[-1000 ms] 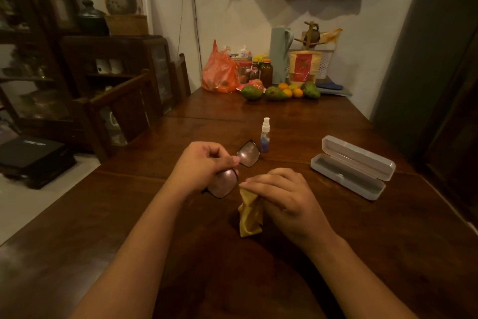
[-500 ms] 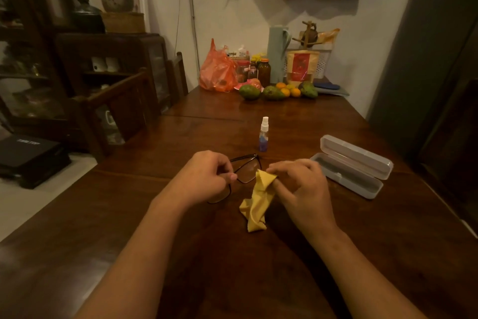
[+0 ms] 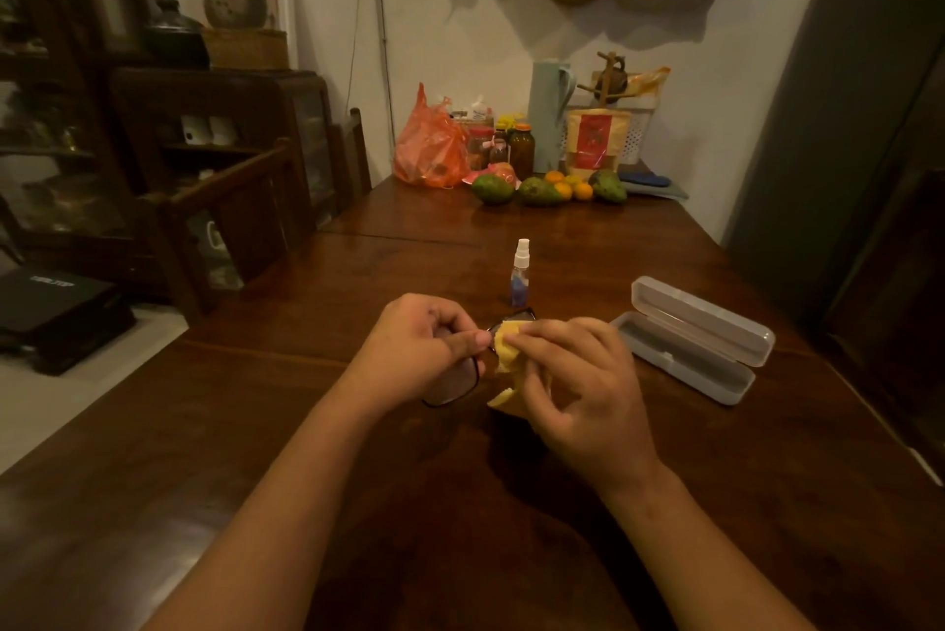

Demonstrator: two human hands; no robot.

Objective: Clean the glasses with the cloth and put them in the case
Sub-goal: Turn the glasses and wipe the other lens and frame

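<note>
1. Since the earlier frames the right hand (image 3: pixel 578 390) has carried the cloth (image 3: pixel 503 351) up off the counter (image 3: pixel 255 502) and onto the far lens of the glasses (image 3: pixel 455 382); before, the cloth hung loose beside the frame.
2. Its fingers (image 3: pixel 542 331) are now clamped on the cloth, pressing it to that lens, with a yellow corner hanging below.
3. The left hand (image 3: pixel 414 349) keeps its fingers pinched on the frame near the bridge, and the near lens shows bare under it.
4. My read: wiping has only just begun, so both lenses are yet to be done before casing.
5. Just beyond the hands the spray bottle (image 3: pixel 520 272) stands upright.
6. To the right, well apart from the hands, the case (image 3: pixel 695 339) lies open and empty, lid tipped back.
</note>
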